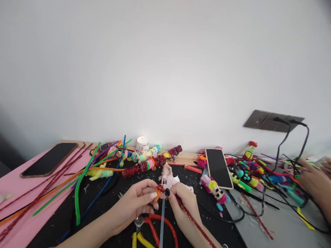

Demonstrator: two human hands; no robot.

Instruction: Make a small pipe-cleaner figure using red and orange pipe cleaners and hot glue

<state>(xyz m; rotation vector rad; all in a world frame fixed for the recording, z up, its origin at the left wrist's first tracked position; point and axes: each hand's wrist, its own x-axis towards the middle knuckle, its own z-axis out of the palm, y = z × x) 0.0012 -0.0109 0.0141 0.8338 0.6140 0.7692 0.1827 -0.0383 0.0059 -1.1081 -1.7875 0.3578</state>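
**Red stem being wound on a clear stick, lower centre of frame**

Both hands met low in the centre of the frame, over the black part of the worktop (pixel 76 219). The left hand (pixel 136 202) was closed in a pinch on the upper end of a clear stick (pixel 162 229), at a small orange and red wrap (pixel 159 191). The right hand (pixel 184 205) was also closed, its fingertips gripping a red glitter stem (pixel 198 226) that ran down to the lower right edge. Stem and stick touched at the wrap.

Judgement: winding was in progress, with most of the stem still unwound. The next move would call for a steady hold on the stick and tension kept on the stem.

Scissors (pixel 158 233) lay just below the hands, a phone (pixel 218 168) to the right. Another person's hand (pixel 316 184) worked at the far right, well apart.
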